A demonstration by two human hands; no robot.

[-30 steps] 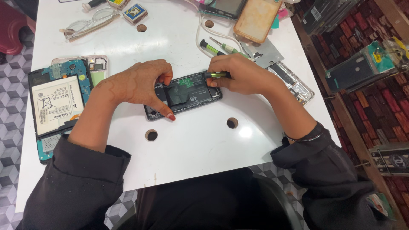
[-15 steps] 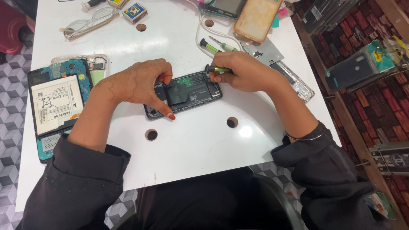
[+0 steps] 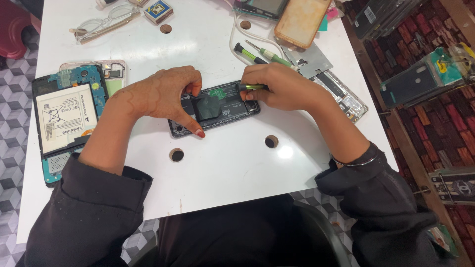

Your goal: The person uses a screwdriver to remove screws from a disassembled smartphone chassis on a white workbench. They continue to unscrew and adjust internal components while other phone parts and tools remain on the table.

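An opened black phone (image 3: 217, 107) with its back cover off lies flat near the middle of the white table (image 3: 232, 168). My left hand (image 3: 166, 95) rests over the phone's left end, thumb pressed on its near edge. My right hand (image 3: 282, 88) covers the phone's right end and grips a small green-handled screwdriver (image 3: 251, 87), whose tip points left onto the phone's upper inner part.
An opened tablet with a white battery (image 3: 64, 121) lies at the left edge. Two more screwdrivers (image 3: 257, 53), a metal plate (image 3: 311, 60), a phone frame (image 3: 344, 99), an orange phone case (image 3: 302, 20), glasses (image 3: 106, 22) and a small box (image 3: 158, 10) sit farther back. Round holes (image 3: 176, 155) dot the table.
My right hand has shifted slightly up and left along the phone's top edge with the screwdriver. My left hand has kept its place on the phone.
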